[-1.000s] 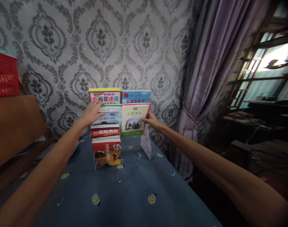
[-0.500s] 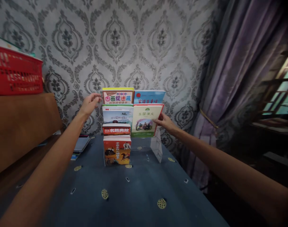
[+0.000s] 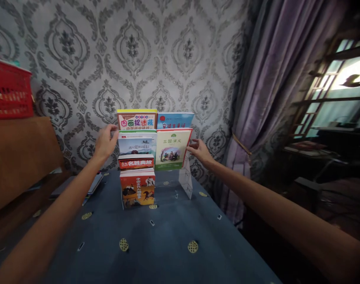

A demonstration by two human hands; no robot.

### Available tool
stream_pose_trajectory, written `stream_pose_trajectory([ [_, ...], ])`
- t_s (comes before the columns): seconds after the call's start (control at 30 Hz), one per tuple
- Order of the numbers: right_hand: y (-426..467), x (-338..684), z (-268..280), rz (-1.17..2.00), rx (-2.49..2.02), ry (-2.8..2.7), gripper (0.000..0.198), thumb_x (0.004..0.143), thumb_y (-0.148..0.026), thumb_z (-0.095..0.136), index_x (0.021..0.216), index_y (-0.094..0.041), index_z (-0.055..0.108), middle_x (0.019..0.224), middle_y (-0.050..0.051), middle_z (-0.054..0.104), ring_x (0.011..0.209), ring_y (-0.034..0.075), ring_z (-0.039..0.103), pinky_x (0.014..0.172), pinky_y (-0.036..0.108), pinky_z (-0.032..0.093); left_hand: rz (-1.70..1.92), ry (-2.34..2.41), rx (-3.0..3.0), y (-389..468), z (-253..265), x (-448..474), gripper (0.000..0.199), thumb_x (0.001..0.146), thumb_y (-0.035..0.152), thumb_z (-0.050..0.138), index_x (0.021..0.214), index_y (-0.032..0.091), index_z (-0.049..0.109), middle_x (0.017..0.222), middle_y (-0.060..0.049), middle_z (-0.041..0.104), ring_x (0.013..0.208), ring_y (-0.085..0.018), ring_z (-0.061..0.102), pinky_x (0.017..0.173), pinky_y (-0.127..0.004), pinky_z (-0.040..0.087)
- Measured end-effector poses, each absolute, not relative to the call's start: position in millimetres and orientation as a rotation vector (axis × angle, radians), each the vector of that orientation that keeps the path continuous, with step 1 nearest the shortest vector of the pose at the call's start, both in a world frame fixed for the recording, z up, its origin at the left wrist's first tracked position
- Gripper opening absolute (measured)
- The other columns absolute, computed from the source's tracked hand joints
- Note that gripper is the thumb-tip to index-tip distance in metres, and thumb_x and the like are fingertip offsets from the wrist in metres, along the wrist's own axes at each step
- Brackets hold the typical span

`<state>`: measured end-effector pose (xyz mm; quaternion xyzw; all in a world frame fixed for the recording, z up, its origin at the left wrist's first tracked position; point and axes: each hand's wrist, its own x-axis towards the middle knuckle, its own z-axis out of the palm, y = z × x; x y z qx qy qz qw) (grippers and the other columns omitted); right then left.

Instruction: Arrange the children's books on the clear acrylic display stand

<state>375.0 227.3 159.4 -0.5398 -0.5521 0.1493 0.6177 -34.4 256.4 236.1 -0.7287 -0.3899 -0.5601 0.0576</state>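
Observation:
A clear tiered book rack (image 3: 186, 183) stands on the table, holding several books in two columns. My right hand (image 3: 200, 152) is at the right edge of a pale green book (image 3: 170, 150), fingertips beside or lightly touching it, fingers apart. Behind that book rises a blue book (image 3: 176, 118). At the rack's left side is my left hand (image 3: 107, 142), fingers loosely bent and apart, close to a book with a landscape cover (image 3: 137, 145) and a yellow-topped book (image 3: 137, 120). Lower in the left column sit a red book (image 3: 136, 163) and an orange book (image 3: 137, 190).
A dark blue patterned cloth (image 3: 159, 252) covers the table. On the left, a red basket (image 3: 10, 90) sits on a brown box (image 3: 23, 157), with flat books (image 3: 94, 183) lying near it. A purple curtain (image 3: 256, 90) hangs at the right, beside a window.
The view has turned to the right, so the rack appears further left. My right hand's fingers have loosened from the green book's edge. My left hand is closer to the rack's left side.

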Motion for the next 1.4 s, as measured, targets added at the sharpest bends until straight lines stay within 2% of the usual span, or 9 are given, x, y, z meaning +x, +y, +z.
stream_pose_trajectory([
  [0.23,211.6,345.3,152.4,-0.024,-1.182,-1.213,0.023,0.070,-0.028,0.058,0.091,-0.022,0.050,0.087,0.005,0.064,0.083,0.023,0.061,0.081,0.039,0.051,-1.136,-0.891,-2.240,238.4,260.5,32.6,0.025,0.096,0.028,0.048,0.113,0.016,0.063,0.117,-0.014,0.064,0.117,-0.030,0.054,0.105,-0.045,0.041],
  [0.37,193.2,312.4,133.1,0.068,-1.136,-1.387,0.011,0.076,-0.026,0.052,0.086,-0.022,0.053,0.084,0.003,0.065,0.079,0.020,0.061,0.075,0.034,0.049,-0.867,-0.829,-2.286,244.2,272.3,80.4,0.028,0.097,0.029,0.050,0.115,0.015,0.064,0.116,-0.015,0.065,0.117,-0.031,0.054,0.104,-0.045,0.041],
  [0.63,141.4,262.6,60.2,0.327,-1.093,-1.414,0.014,0.082,-0.024,0.050,0.091,-0.022,0.060,0.087,0.002,0.068,0.080,0.018,0.063,0.068,0.028,0.047,-0.550,-0.913,-2.203,234.2,277.3,130.2,0.036,0.099,0.036,0.048,0.121,0.011,0.061,0.122,-0.019,0.063,0.116,-0.034,0.056,0.095,-0.044,0.044],
  [0.87,114.6,245.5,-3.3,0.542,-1.132,-1.302,0.013,0.082,-0.024,0.051,0.086,-0.021,0.063,0.085,0.002,0.068,0.079,0.017,0.062,0.067,0.027,0.044,-0.562,-1.008,-2.296,245.2,273.2,134.3,0.036,0.100,0.039,0.043,0.120,0.015,0.061,0.114,-0.016,0.067,0.110,-0.034,0.061,0.093,-0.045,0.045],
  [1.0,109.4,248.7,-32.9,0.627,-1.177,-1.227,0.011,0.079,-0.022,0.053,0.084,-0.022,0.062,0.080,0.001,0.065,0.077,0.017,0.060,0.068,0.028,0.045,-0.715,-0.961,-2.337,264.9,268.5,133.8,0.028,0.094,0.037,0.052,0.112,0.018,0.063,0.106,-0.015,0.068,0.108,-0.035,0.060,0.096,-0.049,0.044],
  [1.17,106.0,254.8,-50.0,0.729,-1.196,-1.223,0.013,0.080,-0.024,0.053,0.089,-0.022,0.062,0.075,-0.001,0.062,0.068,0.016,0.056,0.061,0.026,0.045,-0.912,-0.822,-2.445,286.5,263.6,131.6,0.023,0.090,0.039,0.059,0.103,0.021,0.063,0.097,-0.012,0.066,0.107,-0.035,0.059,0.100,-0.052,0.042],
  [1.4,106.3,255.3,-50.1,0.770,-1.190,-1.267,0.014,0.081,-0.030,0.055,0.089,-0.022,0.063,0.074,-0.001,0.061,0.066,0.016,0.054,0.058,0.025,0.044,-0.932,-0.839,-2.475,274.7,266.7,123.8,0.032,0.093,0.041,0.053,0.114,0.019,0.061,0.114,-0.014,0.063,0.120,-0.034,0.052,0.107,-0.052,0.036],
])
